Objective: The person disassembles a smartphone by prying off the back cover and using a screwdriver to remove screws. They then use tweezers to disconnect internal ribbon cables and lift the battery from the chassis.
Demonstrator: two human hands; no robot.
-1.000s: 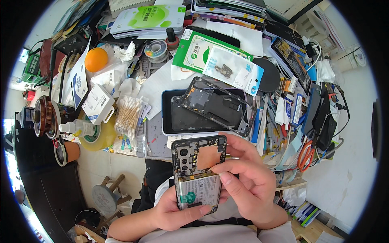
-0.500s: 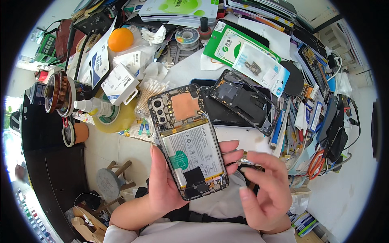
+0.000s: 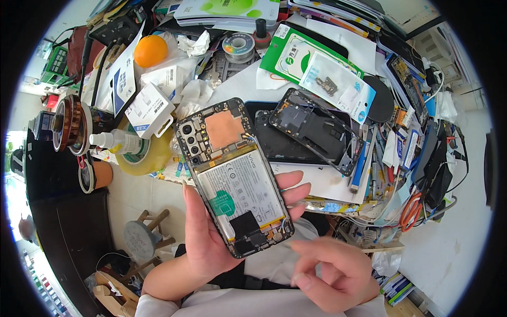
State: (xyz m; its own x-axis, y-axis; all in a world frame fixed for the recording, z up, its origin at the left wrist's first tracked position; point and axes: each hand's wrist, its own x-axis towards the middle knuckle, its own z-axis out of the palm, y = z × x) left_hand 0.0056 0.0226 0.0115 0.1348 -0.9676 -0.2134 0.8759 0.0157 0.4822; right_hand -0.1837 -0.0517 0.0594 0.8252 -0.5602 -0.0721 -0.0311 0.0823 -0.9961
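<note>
Above tiled floor (image 3: 129, 191), an opened phone (image 3: 240, 185) lies across the left grip (image 3: 208, 245).

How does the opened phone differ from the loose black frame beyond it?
The opened phone is held in the left hand; the black frame lies unheld on dark parts. The phone shows a pale battery, a copper-coloured patch and camera lenses; the frame looks almost all black, with open gaps. The phone runs more up and down the picture; the frame slants more sideways. Both are oblong and dark-edged.
</note>
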